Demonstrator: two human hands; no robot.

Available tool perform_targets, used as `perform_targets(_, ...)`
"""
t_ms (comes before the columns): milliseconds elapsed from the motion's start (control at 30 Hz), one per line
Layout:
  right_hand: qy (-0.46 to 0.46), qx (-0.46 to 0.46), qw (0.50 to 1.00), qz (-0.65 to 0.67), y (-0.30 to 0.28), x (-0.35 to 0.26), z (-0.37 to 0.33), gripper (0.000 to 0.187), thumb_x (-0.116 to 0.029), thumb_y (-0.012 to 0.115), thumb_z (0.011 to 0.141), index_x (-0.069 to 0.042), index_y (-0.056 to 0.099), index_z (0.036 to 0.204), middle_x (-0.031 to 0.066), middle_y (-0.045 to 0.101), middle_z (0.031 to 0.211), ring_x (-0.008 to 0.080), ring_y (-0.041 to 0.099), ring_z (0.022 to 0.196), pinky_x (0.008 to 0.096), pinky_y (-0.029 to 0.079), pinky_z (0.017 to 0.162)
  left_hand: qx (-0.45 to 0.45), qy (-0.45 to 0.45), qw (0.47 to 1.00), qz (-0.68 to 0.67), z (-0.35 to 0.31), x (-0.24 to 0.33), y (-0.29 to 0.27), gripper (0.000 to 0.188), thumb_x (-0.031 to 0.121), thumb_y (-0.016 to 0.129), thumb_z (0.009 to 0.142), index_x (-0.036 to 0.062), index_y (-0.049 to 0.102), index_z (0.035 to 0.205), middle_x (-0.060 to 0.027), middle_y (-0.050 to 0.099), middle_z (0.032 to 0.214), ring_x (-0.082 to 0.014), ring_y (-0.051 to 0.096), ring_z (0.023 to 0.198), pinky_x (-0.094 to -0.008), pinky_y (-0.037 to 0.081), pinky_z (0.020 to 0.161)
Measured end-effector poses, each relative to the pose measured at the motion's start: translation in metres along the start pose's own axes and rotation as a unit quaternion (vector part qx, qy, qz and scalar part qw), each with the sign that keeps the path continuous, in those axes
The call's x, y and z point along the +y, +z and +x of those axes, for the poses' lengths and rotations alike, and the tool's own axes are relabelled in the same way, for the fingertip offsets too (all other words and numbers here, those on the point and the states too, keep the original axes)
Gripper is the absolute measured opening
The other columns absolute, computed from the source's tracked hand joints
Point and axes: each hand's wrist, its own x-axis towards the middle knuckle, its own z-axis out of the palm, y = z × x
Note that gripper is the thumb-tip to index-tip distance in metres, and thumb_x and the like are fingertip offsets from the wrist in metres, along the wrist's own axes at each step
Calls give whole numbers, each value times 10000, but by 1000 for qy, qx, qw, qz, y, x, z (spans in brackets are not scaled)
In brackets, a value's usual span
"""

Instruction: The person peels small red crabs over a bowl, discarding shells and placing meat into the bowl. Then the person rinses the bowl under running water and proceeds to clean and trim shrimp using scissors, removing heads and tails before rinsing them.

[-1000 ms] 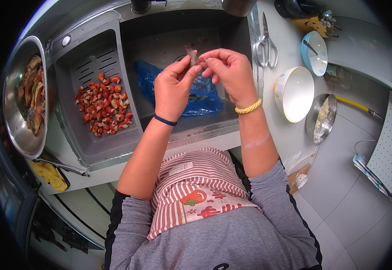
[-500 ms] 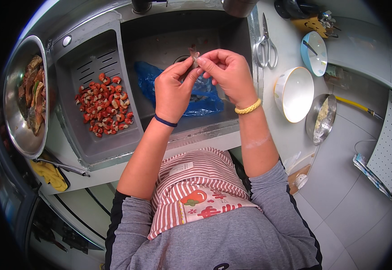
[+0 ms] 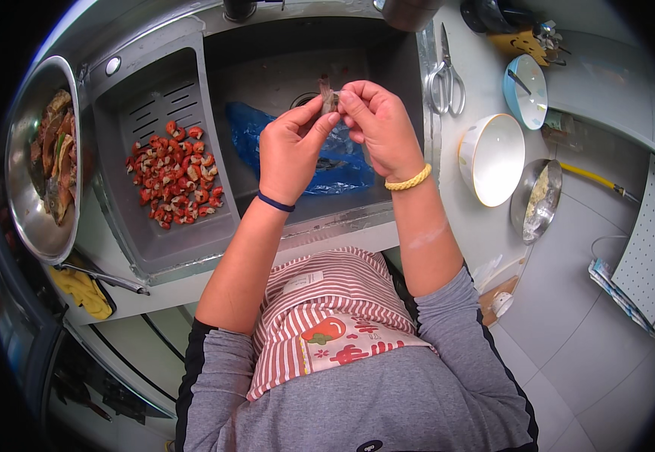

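A small greyish shrimp (image 3: pixel 327 99), its reddish-brown tail end pointing up, is held over the sink's large basin (image 3: pixel 267 75). My left hand (image 3: pixel 295 143) pinches it between thumb and fingertips. Against its right side, the thumb and forefinger of my right hand (image 3: pixel 380 128) are closed on a thin pale edge, seemingly its shell. Below both hands a crumpled blue plastic bag (image 3: pixel 246 135) lies in the basin, partly hidden by them. In the shallower left basin sits a pile of red-and-white peeled crayfish tails (image 3: pixel 177 177).
A steel bowl of fish pieces (image 3: pixel 41 226) stands at the left, above a yellow cloth (image 3: pixel 86 294). On the right counter are scissors (image 3: pixel 446 83), a white bowl (image 3: pixel 491 162), a light blue bowl (image 3: pixel 534 102) and a metal bowl (image 3: pixel 538 218) with pale contents.
My right hand has shifted slightly, its fingers curling in closer beside the shrimp. More of the shrimp's body shows between the hands. My left hand stays nearly in place.
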Motion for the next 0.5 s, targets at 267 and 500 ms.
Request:
perform_targets(267, 3, -13, 999, 30, -6, -3, 3, 114, -150, 589, 946, -36, 594, 956, -13, 564, 796, 38, 494, 669, 168, 407, 527, -13, -35, 997, -72, 2, 0, -5, 325, 118, 695, 865, -21, 647, 1155, -76, 712, 938, -76, 635, 811, -204, 497, 714)
perform_targets(500, -56, -204, 962, 172, -11, -38, 21, 150, -127, 572, 950, -12, 625, 1032, 33, 604, 862, 65, 548, 710, 218, 492, 608, -36, -184, 952, -241, 6, -13, -33, 366, 153, 590, 943, -27, 552, 1260, -76, 673, 1028, -97, 613, 841, -207, 492, 744)
